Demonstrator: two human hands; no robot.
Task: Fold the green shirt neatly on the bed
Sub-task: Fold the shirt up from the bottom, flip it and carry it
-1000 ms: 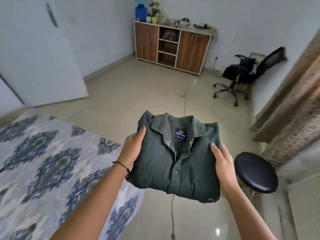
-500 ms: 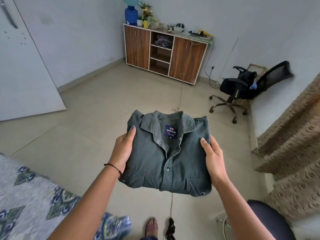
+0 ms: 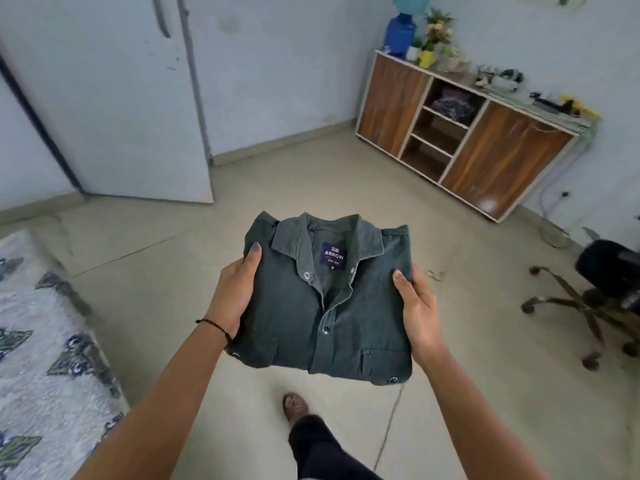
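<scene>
The green shirt point(image 3: 360, 317) is folded into a flat rectangle, collar and blue label facing up, and is held in the air above the floor. My left hand point(image 3: 232, 295) grips its left edge, thumb on top and fingers underneath. My right hand point(image 3: 417, 308) grips the right edge the same way. The bed point(image 3: 38, 368), covered with a white and blue patterned sheet, lies at the lower left, apart from the shirt.
A wooden cabinet point(image 3: 464, 133) with open shelves stands against the far right wall. An office chair point(image 3: 599, 296) is at the right edge. A white door point(image 3: 114, 98) is at the back left. My leg and foot point(image 3: 304, 424) are on the tiled floor below the shirt.
The view has swung left and I have stepped forward: the bed has come back in at the left, the cabinet and chair have shifted right. Both hands keep the same grip on the folded shirt.
</scene>
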